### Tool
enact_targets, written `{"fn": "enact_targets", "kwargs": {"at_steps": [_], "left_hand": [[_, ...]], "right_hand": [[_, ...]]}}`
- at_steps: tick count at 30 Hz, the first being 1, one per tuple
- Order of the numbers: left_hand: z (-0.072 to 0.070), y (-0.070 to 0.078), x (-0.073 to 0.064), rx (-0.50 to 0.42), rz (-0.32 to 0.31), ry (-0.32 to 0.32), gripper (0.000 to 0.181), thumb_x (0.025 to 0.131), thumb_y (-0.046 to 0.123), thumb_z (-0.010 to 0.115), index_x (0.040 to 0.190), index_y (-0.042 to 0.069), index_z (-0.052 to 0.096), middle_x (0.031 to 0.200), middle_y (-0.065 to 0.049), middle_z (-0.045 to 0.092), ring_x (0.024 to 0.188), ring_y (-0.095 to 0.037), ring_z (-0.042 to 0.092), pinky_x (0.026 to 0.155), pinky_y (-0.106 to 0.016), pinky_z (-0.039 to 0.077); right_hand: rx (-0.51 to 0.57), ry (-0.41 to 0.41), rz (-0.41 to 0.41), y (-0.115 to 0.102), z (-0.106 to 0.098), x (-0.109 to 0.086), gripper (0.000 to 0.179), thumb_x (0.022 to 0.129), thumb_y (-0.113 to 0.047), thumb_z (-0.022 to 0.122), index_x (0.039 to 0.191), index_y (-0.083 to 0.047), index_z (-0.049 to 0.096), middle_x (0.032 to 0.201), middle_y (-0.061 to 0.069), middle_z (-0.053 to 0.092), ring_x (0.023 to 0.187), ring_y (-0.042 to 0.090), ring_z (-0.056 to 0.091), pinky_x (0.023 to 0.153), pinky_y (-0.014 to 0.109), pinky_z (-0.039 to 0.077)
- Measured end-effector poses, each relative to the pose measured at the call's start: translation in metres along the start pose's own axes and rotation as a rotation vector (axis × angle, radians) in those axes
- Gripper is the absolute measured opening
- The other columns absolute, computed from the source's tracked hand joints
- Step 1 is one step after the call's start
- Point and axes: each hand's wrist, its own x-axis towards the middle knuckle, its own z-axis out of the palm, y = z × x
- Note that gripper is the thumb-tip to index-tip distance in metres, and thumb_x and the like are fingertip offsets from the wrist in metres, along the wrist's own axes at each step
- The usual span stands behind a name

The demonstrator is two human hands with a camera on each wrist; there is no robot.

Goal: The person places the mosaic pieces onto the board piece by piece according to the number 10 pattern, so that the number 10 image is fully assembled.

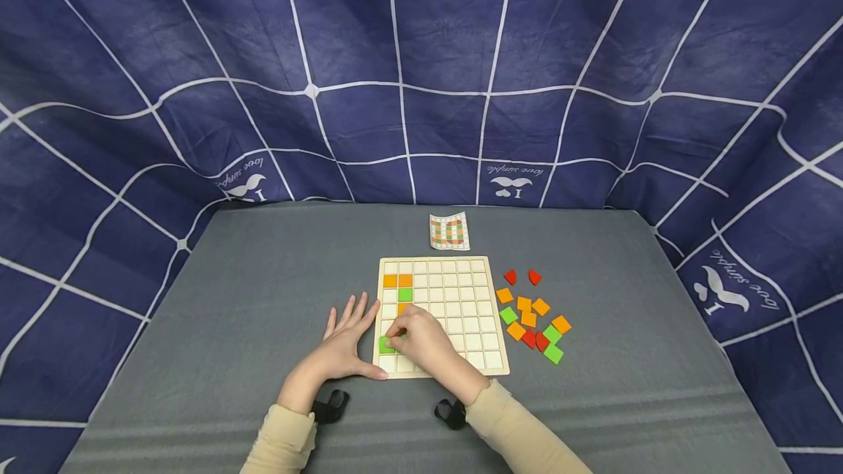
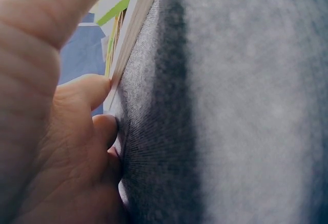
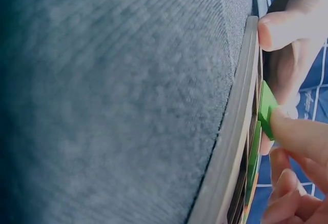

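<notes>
A pale wooden grid board (image 1: 470, 313) lies flat on the grey cloth. My right hand (image 1: 424, 342) reaches over its lower left part and pinches a green square tile (image 1: 386, 345) at the left column. In the right wrist view that green tile (image 3: 266, 108) stands tilted at the thumb tip. My left hand (image 1: 342, 346) spreads its fingers along the board's left side, with the thumb at the bottom left corner. Two orange tiles (image 1: 398, 281), a green tile (image 1: 405, 295) and a partly covered orange tile (image 1: 403, 309) sit in the grid. The right hand hides several cells.
Loose orange, green and red pieces (image 1: 528, 319) lie scattered right of the board, with two red ones (image 1: 535, 277) at the top. Behind the board lies a small printed pattern card (image 1: 450, 232). A dark blue curtain (image 1: 435, 123) hangs behind the table.
</notes>
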Motion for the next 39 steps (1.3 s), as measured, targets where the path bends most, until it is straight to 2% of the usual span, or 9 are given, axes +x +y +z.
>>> {"fn": "enact_targets", "kwargs": {"at_steps": [3, 7, 12, 17, 21, 26, 31, 35, 39], "left_hand": [[0.000, 0.000, 0.000, 0.002, -0.001, -0.002, 0.128, 0.060, 0.048, 0.092, 0.158, 0.010, 0.019, 0.165, -0.018, 0.001, 0.152, -0.041, -0.006, 0.118, -0.063, -0.012], [-0.001, 0.000, 0.000, 0.001, 0.002, -0.006, 0.128, 0.060, 0.048, 0.091, 0.158, 0.010, 0.019, 0.165, -0.018, 0.000, 0.152, -0.041, -0.006, 0.117, -0.063, -0.012], [-0.001, 0.001, 0.001, 0.003, 0.006, -0.002, 0.128, 0.060, 0.049, 0.092, 0.158, 0.009, 0.019, 0.165, -0.019, 0.001, 0.152, -0.041, -0.006, 0.117, -0.064, -0.012], [0.000, 0.001, 0.001, 0.009, -0.001, -0.002, 0.130, 0.059, 0.049, 0.092, 0.158, 0.009, 0.019, 0.165, -0.019, 0.001, 0.152, -0.041, -0.005, 0.117, -0.064, -0.011], [0.000, 0.001, 0.001, 0.013, -0.008, 0.003, 0.130, 0.058, 0.049, 0.092, 0.158, 0.010, 0.019, 0.165, -0.018, 0.002, 0.152, -0.041, -0.005, 0.118, -0.063, -0.011], [0.001, 0.001, 0.000, 0.006, -0.011, 0.011, 0.132, 0.056, 0.048, 0.094, 0.158, 0.009, 0.020, 0.165, -0.019, 0.004, 0.152, -0.042, -0.004, 0.118, -0.063, -0.011], [0.002, 0.001, 0.000, -0.001, -0.017, 0.014, 0.133, 0.055, 0.048, 0.094, 0.158, 0.010, 0.020, 0.165, -0.018, 0.003, 0.153, -0.041, -0.004, 0.118, -0.063, -0.011], [0.002, 0.002, -0.001, -0.005, -0.018, 0.012, 0.132, 0.055, 0.047, 0.094, 0.158, 0.009, 0.020, 0.165, -0.019, 0.003, 0.152, -0.041, -0.004, 0.118, -0.063, -0.011], [0.001, 0.004, -0.001, -0.006, -0.017, 0.008, 0.132, 0.056, 0.047, 0.094, 0.158, 0.008, 0.020, 0.165, -0.019, 0.002, 0.152, -0.041, -0.005, 0.118, -0.063, -0.012]], "right_hand": [[-0.042, -0.002, -0.011, -0.001, 0.000, 0.000, 0.007, 0.079, -0.017, 0.083, 0.084, -0.014, 0.081, 0.079, -0.005, 0.061, 0.070, 0.004, 0.051, 0.064, 0.014, 0.044], [-0.002, -0.022, 0.008, 0.000, -0.001, -0.001, 0.008, 0.080, -0.017, 0.082, 0.087, -0.014, 0.080, 0.078, -0.006, 0.059, 0.069, 0.001, 0.049, 0.062, 0.013, 0.042], [0.165, -0.015, 0.073, 0.008, -0.009, 0.001, 0.010, 0.082, -0.017, 0.080, 0.091, -0.013, 0.080, 0.079, -0.006, 0.061, 0.067, 0.001, 0.050, 0.062, 0.015, 0.043], [0.333, 0.043, 0.165, 0.024, -0.029, 0.001, 0.009, 0.085, -0.018, 0.077, 0.092, -0.012, 0.079, 0.080, -0.003, 0.064, 0.065, 0.007, 0.051, 0.059, 0.018, 0.043], [0.421, 0.098, 0.252, 0.039, -0.049, -0.002, 0.009, 0.087, -0.019, 0.075, 0.094, -0.014, 0.079, 0.084, -0.001, 0.066, 0.068, 0.010, 0.053, 0.060, 0.021, 0.045], [0.473, 0.169, 0.341, 0.062, -0.071, -0.008, 0.015, 0.088, -0.018, 0.074, 0.100, -0.009, 0.078, 0.085, 0.003, 0.070, 0.070, 0.017, 0.059, 0.060, 0.022, 0.046], [0.478, 0.216, 0.402, 0.086, -0.090, -0.019, 0.021, 0.089, -0.019, 0.073, 0.105, -0.006, 0.076, 0.093, 0.008, 0.075, 0.084, 0.025, 0.068, 0.068, 0.025, 0.052], [0.463, 0.233, 0.464, 0.108, -0.105, -0.032, 0.026, 0.091, -0.023, 0.071, 0.111, -0.006, 0.074, 0.101, 0.009, 0.074, 0.091, 0.024, 0.069, 0.076, 0.028, 0.055], [0.453, 0.266, 0.534, 0.129, -0.118, -0.048, 0.030, 0.093, -0.026, 0.069, 0.116, -0.006, 0.072, 0.106, 0.012, 0.073, 0.090, 0.023, 0.067, 0.077, 0.028, 0.055]]}}
